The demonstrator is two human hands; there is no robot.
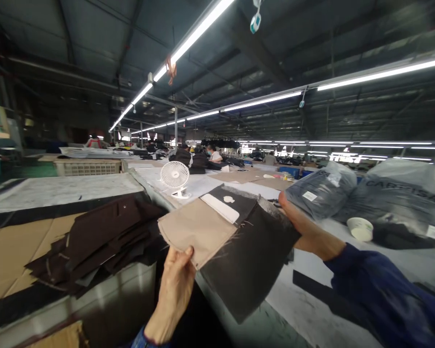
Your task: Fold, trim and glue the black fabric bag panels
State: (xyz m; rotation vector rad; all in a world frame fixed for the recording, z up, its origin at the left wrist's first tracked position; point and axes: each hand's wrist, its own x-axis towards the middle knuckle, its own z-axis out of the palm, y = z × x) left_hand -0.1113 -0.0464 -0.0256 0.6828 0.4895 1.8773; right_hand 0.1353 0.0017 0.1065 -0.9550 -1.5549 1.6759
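Note:
My left hand (pixel 176 285) pinches the near corner of a tan fabric piece (pixel 195 229), thumb on top. That tan piece lies over a dark brown cut fabric panel (pixel 250 261) held up in the air in front of me. My right hand (pixel 304 224), in a blue sleeve, reaches behind the panel's far right edge and grips it; its fingers are mostly hidden by the cloth. A white strip (pixel 221 208) shows on the upper part of the panel.
A stack of dark brown cut pieces (pixel 101 241) lies on cardboard at the left. A small white fan (pixel 175 178) stands on the table behind. Grey plastic-wrapped bundles (pixel 322 193) and a white bowl (pixel 360 228) sit at the right. People work at distant tables.

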